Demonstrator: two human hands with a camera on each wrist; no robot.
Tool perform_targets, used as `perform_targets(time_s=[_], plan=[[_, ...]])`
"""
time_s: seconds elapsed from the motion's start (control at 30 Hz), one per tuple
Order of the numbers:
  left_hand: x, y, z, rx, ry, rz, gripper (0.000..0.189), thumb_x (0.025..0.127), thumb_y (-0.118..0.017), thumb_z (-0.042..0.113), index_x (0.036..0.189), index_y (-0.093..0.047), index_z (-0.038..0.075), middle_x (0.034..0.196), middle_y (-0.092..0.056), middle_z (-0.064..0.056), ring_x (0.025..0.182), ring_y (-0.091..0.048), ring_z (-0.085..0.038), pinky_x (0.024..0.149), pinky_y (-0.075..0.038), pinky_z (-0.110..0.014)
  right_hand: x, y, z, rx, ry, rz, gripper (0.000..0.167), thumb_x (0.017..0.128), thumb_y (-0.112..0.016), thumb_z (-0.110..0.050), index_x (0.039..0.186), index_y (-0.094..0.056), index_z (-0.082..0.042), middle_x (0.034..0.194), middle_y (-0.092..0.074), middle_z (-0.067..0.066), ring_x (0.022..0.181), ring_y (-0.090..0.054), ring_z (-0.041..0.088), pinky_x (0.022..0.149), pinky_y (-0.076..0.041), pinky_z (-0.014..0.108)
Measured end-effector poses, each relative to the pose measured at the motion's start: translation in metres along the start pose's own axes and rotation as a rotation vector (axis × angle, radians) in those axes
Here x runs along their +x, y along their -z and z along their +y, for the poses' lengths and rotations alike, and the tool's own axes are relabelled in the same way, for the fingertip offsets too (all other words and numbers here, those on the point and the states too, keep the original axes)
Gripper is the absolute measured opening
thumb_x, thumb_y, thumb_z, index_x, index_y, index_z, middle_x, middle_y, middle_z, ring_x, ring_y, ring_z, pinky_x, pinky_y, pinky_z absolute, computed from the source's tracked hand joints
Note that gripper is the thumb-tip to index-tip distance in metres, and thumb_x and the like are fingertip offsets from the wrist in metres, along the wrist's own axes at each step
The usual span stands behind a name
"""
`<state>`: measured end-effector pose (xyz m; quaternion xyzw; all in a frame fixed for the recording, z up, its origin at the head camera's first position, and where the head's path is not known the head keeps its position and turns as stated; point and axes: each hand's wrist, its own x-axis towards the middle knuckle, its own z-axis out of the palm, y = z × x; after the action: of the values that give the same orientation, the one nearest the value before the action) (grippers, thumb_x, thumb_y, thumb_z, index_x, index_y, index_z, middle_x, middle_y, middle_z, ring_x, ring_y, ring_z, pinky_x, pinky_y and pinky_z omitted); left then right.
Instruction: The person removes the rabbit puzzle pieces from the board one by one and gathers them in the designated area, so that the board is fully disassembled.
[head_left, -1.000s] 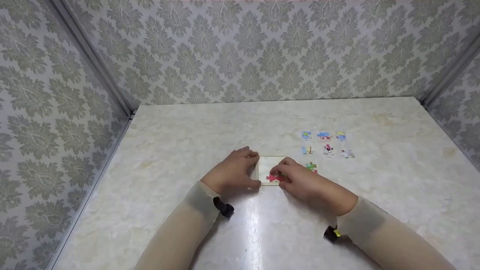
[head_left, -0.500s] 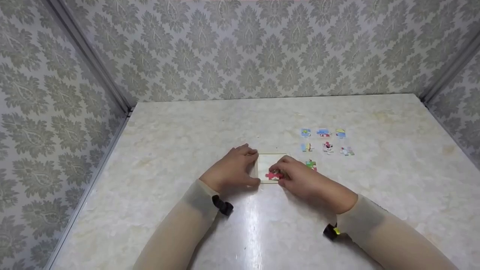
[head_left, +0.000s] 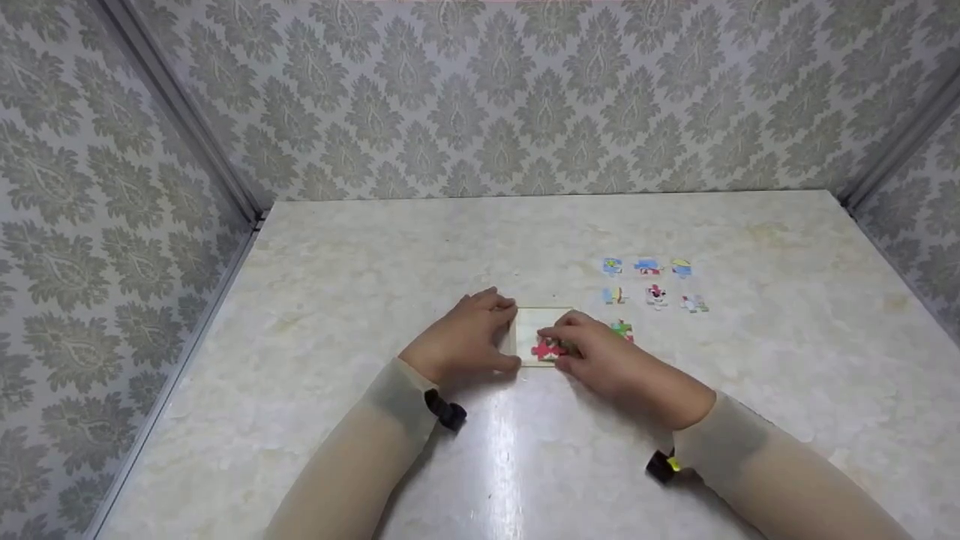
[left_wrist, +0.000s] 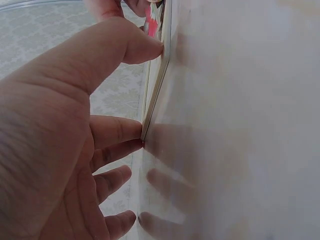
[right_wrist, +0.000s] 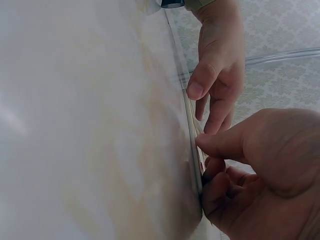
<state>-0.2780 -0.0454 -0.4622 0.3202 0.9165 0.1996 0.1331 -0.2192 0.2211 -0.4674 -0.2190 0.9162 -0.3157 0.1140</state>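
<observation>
In the head view a shallow light-wood puzzle tray (head_left: 529, 322) lies flat on the table. My left hand (head_left: 466, 337) grips its left side, thumb at the near corner and index finger at the far corner; the left wrist view shows this thumb (left_wrist: 142, 46) against the tray's edge (left_wrist: 161, 82). A red-and-green jigsaw piece (head_left: 544, 349) is in the tray's near part, its right side hidden under my right hand (head_left: 604, 360). The curled right fingers pinch at that piece. Seen from the right wrist, the right thumb (right_wrist: 217, 143) touches the tray's near edge.
Right of the tray, several loose jigsaw pieces lie in rows: a far row with a blue piece (head_left: 646, 266), a middle row with a red-and-white piece (head_left: 656, 296), and a green piece (head_left: 622, 328) beside my right hand. A patterned wall (head_left: 495, 97) stands behind the table.
The right fingertips have shifted slightly, uncovering more of the red-and-green piece. My left hand keeps its place on the tray; the head view has tilted a little.
</observation>
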Motion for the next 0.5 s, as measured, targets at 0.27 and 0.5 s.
perform_targets(time_s=[0.27, 0.5], plan=[[0.004, 0.002, -0.001, 0.012, -0.021, 0.001, 0.095, 0.093, -0.083, 0.043, 0.172, -0.046, 0.006, 0.178, -0.048, -0.004, 0.178, -0.022, -0.032, 0.147, -0.016, -0.051, -0.003, 0.015, 0.004, 0.024, 0.014, 0.004, 0.041, 0.116, -0.063, -0.013, 0.156, -0.069, -0.015, 0.143, -0.061, 0.004, 0.127, -0.061, 0.024, 0.111, -0.052, 0.046], [0.002, -0.001, -0.001, -0.006, -0.013, 0.010, 0.094, 0.091, -0.083, 0.039, 0.172, -0.048, 0.007, 0.177, -0.049, -0.005, 0.178, -0.022, -0.032, 0.147, -0.021, -0.048, -0.015, 0.041, 0.020, -0.005, 0.051, 0.043, 0.041, 0.116, -0.065, -0.014, 0.156, -0.067, -0.015, 0.148, -0.062, 0.006, 0.123, -0.062, 0.024, 0.106, -0.054, 0.045]])
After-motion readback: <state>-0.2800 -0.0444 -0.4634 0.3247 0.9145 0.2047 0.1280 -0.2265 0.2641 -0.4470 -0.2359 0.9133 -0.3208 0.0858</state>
